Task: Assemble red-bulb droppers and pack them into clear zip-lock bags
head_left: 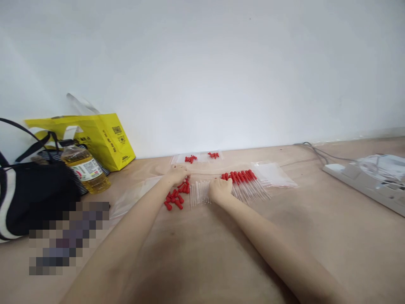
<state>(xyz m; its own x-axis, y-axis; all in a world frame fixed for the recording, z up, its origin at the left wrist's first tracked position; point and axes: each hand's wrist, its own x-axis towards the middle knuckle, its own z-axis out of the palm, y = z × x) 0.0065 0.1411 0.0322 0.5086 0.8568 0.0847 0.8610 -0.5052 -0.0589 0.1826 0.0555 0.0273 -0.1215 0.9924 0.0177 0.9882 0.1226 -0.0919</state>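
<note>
My left hand (178,174) is closed, its fingers bent down over a loose pile of red rubber bulbs (174,197); whatever is in the fingertips is hidden. To its right, my right hand (220,190) is curled shut between two groups of thin, clear tubes, and I cannot make out what it holds. Bare glass tubes (198,193) lie side by side left of that hand. On its other side, several droppers (243,177) with red bulbs on their ends lie in a slanted row, partly covered by the hand.
At the back lies a clear bag (202,157) with red bulbs on it. Other plastic bags (274,174) lie right and left. An oil bottle (87,169), yellow bag (109,139) and black bag (34,198) stand left; a white power strip (363,185) with cables is right.
</note>
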